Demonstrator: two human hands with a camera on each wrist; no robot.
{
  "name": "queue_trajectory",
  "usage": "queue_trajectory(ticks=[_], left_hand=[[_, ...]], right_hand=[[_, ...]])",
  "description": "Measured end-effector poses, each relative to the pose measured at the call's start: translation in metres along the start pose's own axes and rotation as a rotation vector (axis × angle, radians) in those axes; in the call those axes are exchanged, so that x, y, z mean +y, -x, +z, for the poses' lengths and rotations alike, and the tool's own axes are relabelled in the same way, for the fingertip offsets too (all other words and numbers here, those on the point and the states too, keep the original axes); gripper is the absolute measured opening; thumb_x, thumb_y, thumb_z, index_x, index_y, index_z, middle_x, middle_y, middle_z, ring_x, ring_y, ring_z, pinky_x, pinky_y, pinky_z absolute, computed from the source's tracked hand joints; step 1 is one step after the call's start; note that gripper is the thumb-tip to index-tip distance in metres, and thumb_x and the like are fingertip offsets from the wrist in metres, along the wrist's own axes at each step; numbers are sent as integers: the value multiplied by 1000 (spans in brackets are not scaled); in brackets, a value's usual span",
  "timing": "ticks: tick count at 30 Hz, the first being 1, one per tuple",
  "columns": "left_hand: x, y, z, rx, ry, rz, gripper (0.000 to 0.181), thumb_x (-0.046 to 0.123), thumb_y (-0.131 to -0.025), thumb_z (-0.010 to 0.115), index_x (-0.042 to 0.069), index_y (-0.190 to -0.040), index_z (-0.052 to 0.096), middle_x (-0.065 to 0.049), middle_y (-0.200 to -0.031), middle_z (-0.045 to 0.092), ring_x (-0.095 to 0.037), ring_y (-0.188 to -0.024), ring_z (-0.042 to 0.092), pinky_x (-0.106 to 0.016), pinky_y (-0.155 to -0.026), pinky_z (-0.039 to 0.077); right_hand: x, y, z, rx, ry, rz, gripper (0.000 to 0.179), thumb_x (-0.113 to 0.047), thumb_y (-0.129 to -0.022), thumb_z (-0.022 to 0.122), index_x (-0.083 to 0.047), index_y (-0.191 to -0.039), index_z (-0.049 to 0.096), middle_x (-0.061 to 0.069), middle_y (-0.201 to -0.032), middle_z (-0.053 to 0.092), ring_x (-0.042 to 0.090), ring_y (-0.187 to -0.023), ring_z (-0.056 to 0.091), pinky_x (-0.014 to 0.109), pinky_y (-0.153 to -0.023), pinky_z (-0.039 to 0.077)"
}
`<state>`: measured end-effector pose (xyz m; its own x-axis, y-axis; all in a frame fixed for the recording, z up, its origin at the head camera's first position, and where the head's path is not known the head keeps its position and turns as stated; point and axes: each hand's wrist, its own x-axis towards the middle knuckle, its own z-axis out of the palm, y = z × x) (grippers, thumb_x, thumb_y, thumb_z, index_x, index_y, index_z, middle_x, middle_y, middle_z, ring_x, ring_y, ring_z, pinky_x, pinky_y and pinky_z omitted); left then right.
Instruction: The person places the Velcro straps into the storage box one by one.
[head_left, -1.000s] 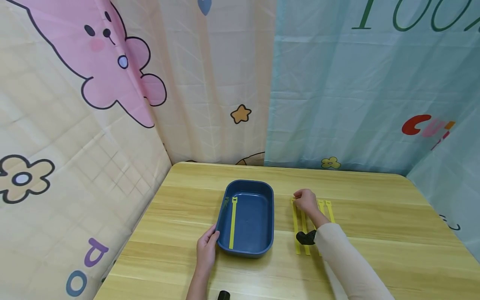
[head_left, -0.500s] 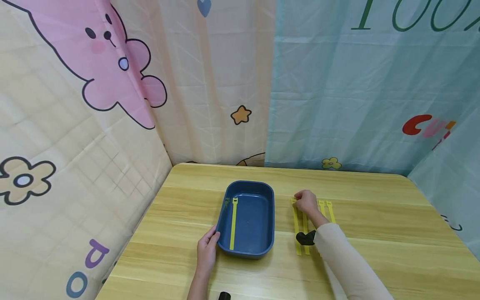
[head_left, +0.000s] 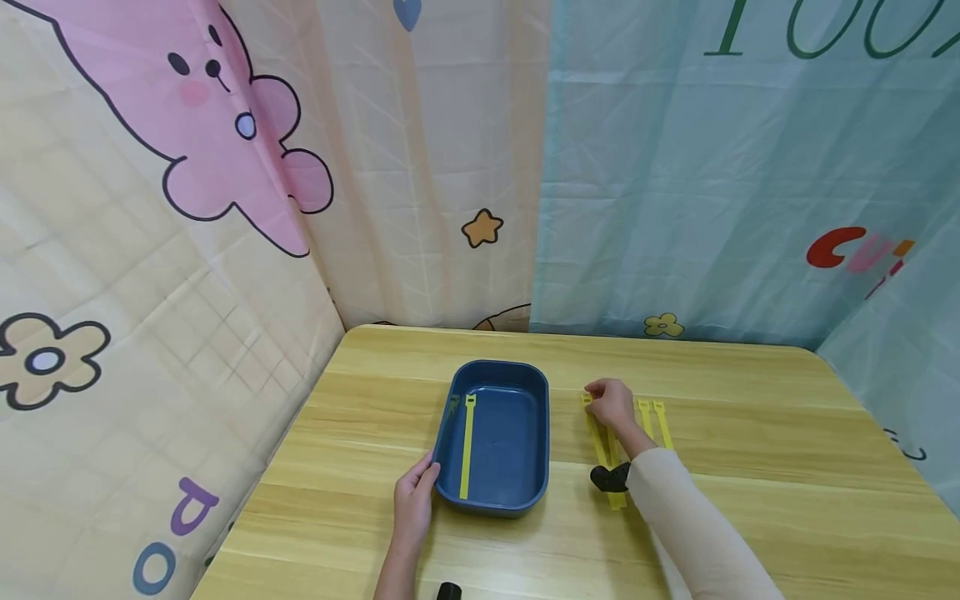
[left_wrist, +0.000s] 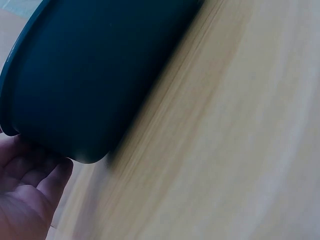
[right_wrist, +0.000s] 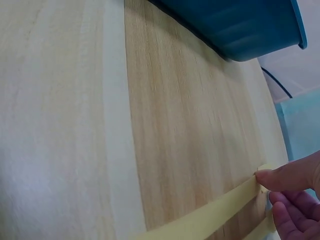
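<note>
A blue plastic tray stands on the table, with one yellow cable tie of the flat strap kind lying lengthwise along its left side. At the tray's near left corner, my left hand grips the rim and wall; the left wrist view has its fingers against the outer wall. My right hand pinches the slotted head end of the leftmost yellow cable tie to the right of the tray. That tie slants across its neighbour. The right wrist view shows thumb and fingers at its end.
More yellow cable ties lie side by side to the right, partly hidden by my right forearm and sleeve. The wooden table meets printed curtains at its back and left. A black device sits at my right wrist.
The lower end of the leftmost cable tie has swung right, so it now slants over its neighbour. My right hand has barely shifted. My left hand and the tray stay put.
</note>
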<state>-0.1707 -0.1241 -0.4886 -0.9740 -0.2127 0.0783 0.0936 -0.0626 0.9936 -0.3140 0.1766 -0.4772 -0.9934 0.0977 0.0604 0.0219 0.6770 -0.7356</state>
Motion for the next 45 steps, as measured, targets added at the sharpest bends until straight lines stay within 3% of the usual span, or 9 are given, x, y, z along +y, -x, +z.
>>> queue_trajectory(ticks=[8,21,27,35,45], left_hand=[[1,-2,1,-1,10,-3,34,8,-86,45,-10,-115,46,-18,-117,46,-19,-110,39,-24,-88,35],[1,-3,2,5,-24,9,33,8,-86,45,-12,-113,45,-20,-116,47,-23,-110,39,-23,-87,35],[0,-5,1,11,-26,5,33,7,-86,45,-11,-114,46,-18,-115,47,-22,-110,39,-25,-88,35],[-1,-4,0,24,-29,-19,33,7,-85,45,-9,-114,47,-15,-116,48,-18,-110,40,-26,-89,34],[0,-3,-1,19,-21,-21,33,8,-86,46,-9,-114,47,-16,-116,48,-18,-110,39,-27,-90,33]], right_hand=[[3,-2,0,35,-50,26,28,3,-61,67,3,-89,62,14,-80,58,21,-71,51,30,-59,45],[-1,0,-4,73,-123,26,15,-3,-73,62,2,-86,65,10,-76,60,19,-69,53,26,-58,45],[-8,0,-11,55,-205,66,17,-5,-75,61,3,-90,63,10,-80,61,18,-72,54,34,-57,47],[-16,6,-20,34,-245,68,21,-7,-76,61,4,-93,62,14,-86,60,22,-76,55,25,-60,47],[-8,5,-25,9,-287,58,24,-10,-77,61,3,-97,60,14,-88,60,20,-77,56,29,-66,48]])
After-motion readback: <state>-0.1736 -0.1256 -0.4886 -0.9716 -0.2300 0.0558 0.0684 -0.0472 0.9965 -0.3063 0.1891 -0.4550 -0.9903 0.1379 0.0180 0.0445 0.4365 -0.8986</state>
